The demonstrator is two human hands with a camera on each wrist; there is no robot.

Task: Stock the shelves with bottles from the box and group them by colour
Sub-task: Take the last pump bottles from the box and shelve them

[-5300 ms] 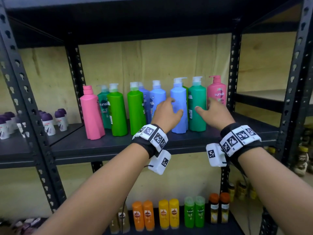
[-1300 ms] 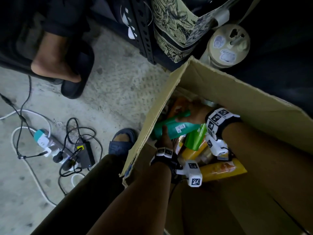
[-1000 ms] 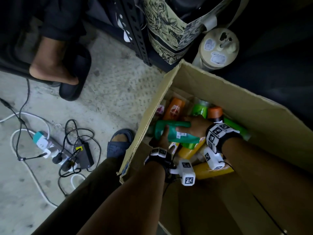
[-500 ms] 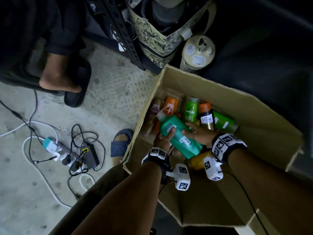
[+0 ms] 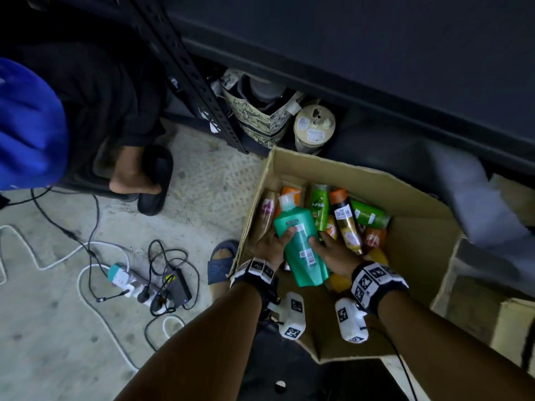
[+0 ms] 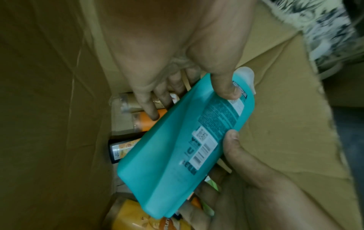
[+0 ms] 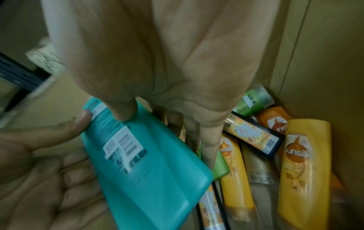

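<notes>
Both hands grip one teal bottle (image 5: 301,244) over the box (image 5: 411,215): left hand (image 5: 270,244) and right hand (image 5: 333,251) with thumbs on its label; fingers curled beneath. Only the right wrist view shows yellow bottles (image 7: 299,168) underneath.

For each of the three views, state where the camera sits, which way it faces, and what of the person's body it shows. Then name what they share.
Head: on the head, facing down into the box; both forearms, left hand, right hand, a foot.
Left wrist: along the left hand into the box; the right thumb shows too.
Right wrist: along the right hand at bottles; the left palm shows too.
Shared: all three show the teal bottle held by both hands.
</notes>
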